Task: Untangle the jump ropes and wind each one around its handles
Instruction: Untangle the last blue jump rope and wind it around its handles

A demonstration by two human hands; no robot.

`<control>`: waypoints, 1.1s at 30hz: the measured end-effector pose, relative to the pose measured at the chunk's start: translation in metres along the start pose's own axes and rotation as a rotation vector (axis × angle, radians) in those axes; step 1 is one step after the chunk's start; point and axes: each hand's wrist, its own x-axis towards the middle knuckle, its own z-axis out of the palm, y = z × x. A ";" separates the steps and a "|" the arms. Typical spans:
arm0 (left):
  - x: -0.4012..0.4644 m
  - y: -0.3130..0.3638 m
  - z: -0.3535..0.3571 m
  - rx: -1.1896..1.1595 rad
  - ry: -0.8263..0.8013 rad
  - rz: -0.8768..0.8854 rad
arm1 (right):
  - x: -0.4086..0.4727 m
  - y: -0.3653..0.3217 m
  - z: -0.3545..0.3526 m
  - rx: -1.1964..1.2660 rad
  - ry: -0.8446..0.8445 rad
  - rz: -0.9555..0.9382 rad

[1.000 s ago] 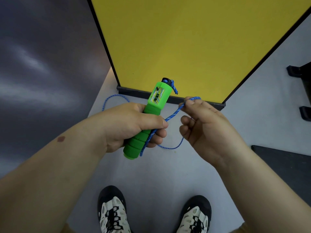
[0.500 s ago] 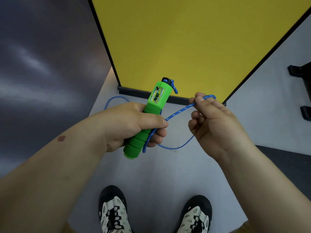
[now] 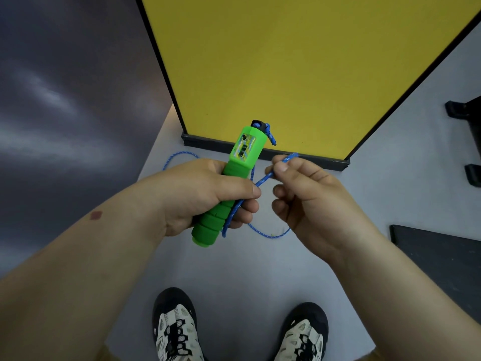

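Note:
My left hand (image 3: 208,194) grips a green jump-rope handle (image 3: 242,157) with a small counter window, held upright and tilted right. A blue rope (image 3: 265,178) leaves the handle's black top, runs along the foam grip under my left thumb, and loops down to the floor. My right hand (image 3: 307,199) pinches a stretch of that blue rope between thumb and forefinger, close to the right of the handle. Another bend of the rope lies on the floor behind my left hand. The rope's far end and any second handle are hidden.
A yellow panel (image 3: 299,69) with a black frame stands just ahead on the grey floor (image 3: 244,269). My two shoes (image 3: 177,332) are below. A dark mat (image 3: 442,251) lies at right, black feet of furniture (image 3: 466,110) farther right, and a dark wall at left.
My right hand, still pinching the rope, swung out to the right and has come back in close to the handle. My left hand and the handle stayed put.

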 end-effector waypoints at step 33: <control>0.001 0.000 0.001 0.009 0.014 0.005 | -0.004 0.003 0.002 0.007 -0.075 0.033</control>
